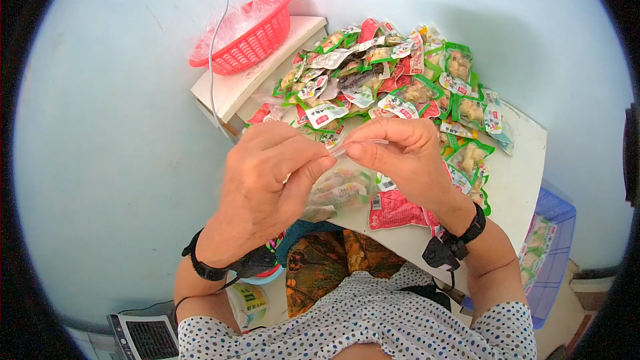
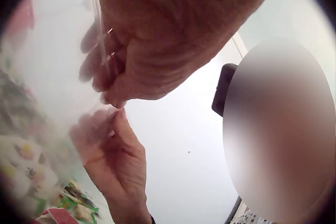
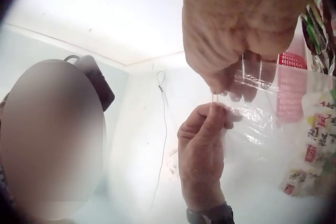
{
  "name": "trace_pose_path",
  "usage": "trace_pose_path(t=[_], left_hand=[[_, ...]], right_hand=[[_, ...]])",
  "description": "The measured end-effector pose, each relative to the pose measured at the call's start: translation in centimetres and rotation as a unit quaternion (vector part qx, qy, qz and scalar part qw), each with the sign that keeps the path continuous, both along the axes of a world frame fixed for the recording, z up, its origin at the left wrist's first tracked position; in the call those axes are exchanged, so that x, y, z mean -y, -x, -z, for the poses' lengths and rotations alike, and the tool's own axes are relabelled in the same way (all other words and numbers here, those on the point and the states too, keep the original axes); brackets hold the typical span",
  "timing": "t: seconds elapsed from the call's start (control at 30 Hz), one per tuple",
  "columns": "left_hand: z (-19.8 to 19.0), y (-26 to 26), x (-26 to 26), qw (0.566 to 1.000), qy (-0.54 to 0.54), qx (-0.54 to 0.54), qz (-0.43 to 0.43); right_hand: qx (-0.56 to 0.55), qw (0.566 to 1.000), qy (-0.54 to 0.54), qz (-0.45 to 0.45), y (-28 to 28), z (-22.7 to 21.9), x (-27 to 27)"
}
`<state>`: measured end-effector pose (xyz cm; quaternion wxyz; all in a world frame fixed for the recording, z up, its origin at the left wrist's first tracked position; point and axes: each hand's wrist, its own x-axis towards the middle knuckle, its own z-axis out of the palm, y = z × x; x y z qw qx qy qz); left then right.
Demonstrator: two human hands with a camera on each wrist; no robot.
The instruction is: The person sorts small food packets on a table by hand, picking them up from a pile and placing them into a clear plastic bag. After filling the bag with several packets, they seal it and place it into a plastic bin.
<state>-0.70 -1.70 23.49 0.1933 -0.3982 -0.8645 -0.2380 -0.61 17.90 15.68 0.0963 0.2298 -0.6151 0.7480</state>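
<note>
A clear plastic bag [image 1: 347, 183] hangs from both hands above the table's front part, with several printed packets showing inside its lower part. The left hand [image 1: 263, 180] pinches the bag's top edge between thumb and fingers. Close beside it, the right hand [image 1: 410, 163] pinches the same edge, the fingertips of both hands almost meeting. In the right wrist view the clear film [image 3: 252, 124] stretches down past the fingers, and red and black print shows on the packets [image 3: 317, 134]. Through the film in the left wrist view, some fingers of both hands are visible.
Many green, white and red food packets [image 1: 400, 73] are heaped on the white table [image 1: 523, 153]. A red basket [image 1: 250, 47] with clear plastic stands on a white box at the back left. A pink packet [image 1: 400, 210] lies at the front edge; a blue crate [image 1: 553, 247] is below right.
</note>
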Motion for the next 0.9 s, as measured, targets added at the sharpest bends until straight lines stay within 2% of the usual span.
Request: trace_pose_path(t=[0.2,0.3,0.4,0.6,0.7,0.8,0.9], left_hand=[[-0.4,-0.8,1.7,0.996,0.047,-0.056,-0.055],[-0.3,-0.6,3.3,0.994,0.050,-0.090,-0.041],[-0.3,-1.2,4.5,0.995,0.031,-0.069,-0.069],[-1.1,-1.5,6.1,0.993,-0.026,0.105,-0.056],[-1.0,-1.5,6.5,0.989,-0.017,0.115,-0.091],[-0.6,-1.4,6.8,0.991,-0.008,0.098,-0.087],[-0.8,-1.4,7.6,0.979,-0.070,0.180,-0.060]], right_hand=[[0.010,0.999,-0.002,0.039,0.1,0.3,-0.1],[0.048,0.998,0.009,0.038,0.1,0.1,-0.3],[0.080,0.997,0.017,0.015,0.0,-0.3,-0.5],[0.097,0.994,0.044,0.004,0.4,0.5,-0.8],[0.104,0.993,0.061,0.012,0.8,0.7,-1.1],[0.107,0.993,0.050,0.008,0.9,0.7,-1.2],[0.106,0.994,0.039,0.001,1.0,0.8,-1.1]])
